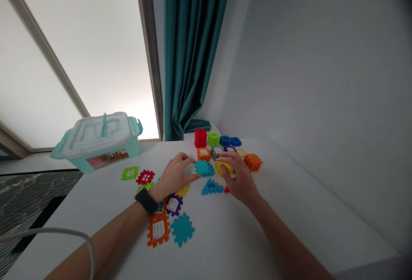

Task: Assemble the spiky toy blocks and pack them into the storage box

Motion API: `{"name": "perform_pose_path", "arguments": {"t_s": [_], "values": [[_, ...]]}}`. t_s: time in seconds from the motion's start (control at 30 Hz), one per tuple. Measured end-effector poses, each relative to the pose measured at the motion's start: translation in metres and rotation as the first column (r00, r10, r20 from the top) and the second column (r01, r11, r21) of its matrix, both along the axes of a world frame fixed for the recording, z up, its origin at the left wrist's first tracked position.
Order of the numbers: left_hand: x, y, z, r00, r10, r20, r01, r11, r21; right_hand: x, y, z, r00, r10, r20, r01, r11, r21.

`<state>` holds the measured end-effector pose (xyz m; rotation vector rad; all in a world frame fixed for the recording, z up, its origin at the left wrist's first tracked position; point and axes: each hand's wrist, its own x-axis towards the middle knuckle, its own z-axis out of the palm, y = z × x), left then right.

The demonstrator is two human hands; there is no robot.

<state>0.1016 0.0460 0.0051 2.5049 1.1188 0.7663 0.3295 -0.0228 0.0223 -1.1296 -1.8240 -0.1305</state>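
Note:
Colourful interlocking plastic blocks lie scattered on a white table [289,211]. My left hand [175,176], with a black watch on the wrist, has its fingers curled against a teal block [204,168]. My right hand [236,176] is closed over a yellow block [222,167] right beside it. A teal triangle piece [211,187] lies between my hands. Behind them stand a red cube [200,138], a green cube [213,138], a blue piece [230,141] and an orange piece [252,162].
A mint plastic storage box [99,140] with a clear lid sits at the table's far left. Flat pieces lie near my left arm: green [130,173], red [145,177], orange [158,230], teal [182,228]. A teal curtain [189,52] hangs behind; a white wall runs along the right.

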Motion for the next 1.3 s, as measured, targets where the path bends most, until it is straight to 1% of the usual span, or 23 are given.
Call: {"name": "perform_pose_path", "arguments": {"t_s": [0.13,0.23,0.37,0.53,0.63,0.77,1.1,1.3], "values": [[0.014,0.008,-0.006,1.0,-0.01,-0.007,0.009,0.999,-0.045,0.011,-0.004,-0.003,0.996,-0.076,-0.044,0.076,0.997,0.019],[0.019,0.011,-0.011,1.0,-0.008,-0.019,0.007,0.998,-0.061,0.012,-0.006,-0.005,0.993,-0.096,-0.074,0.098,0.995,0.015],[0.021,0.013,-0.015,0.998,-0.008,-0.057,0.005,0.998,-0.062,0.01,-0.008,-0.004,0.991,-0.092,-0.096,0.093,0.996,0.008],[0.025,0.012,-0.013,0.99,0.037,-0.136,-0.045,0.997,-0.061,0.013,-0.01,-0.004,0.99,-0.086,-0.108,0.087,0.996,0.007],[0.028,0.011,-0.012,0.985,0.044,-0.168,-0.055,0.997,-0.06,0.013,-0.011,-0.005,0.991,-0.09,-0.104,0.091,0.996,0.008],[0.029,0.01,-0.012,0.984,0.045,-0.172,-0.057,0.996,-0.065,0.011,-0.012,-0.004,0.991,-0.09,-0.103,0.091,0.996,0.003],[0.03,0.011,-0.016,0.99,0.05,-0.132,-0.052,0.999,-0.014,0.01,-0.014,-0.003,0.989,-0.09,-0.117,0.087,0.996,-0.034],[0.031,0.011,-0.017,0.983,0.059,-0.172,-0.063,0.998,-0.021,0.01,-0.013,-0.005,0.991,-0.083,-0.108,0.08,0.996,-0.031]]}}
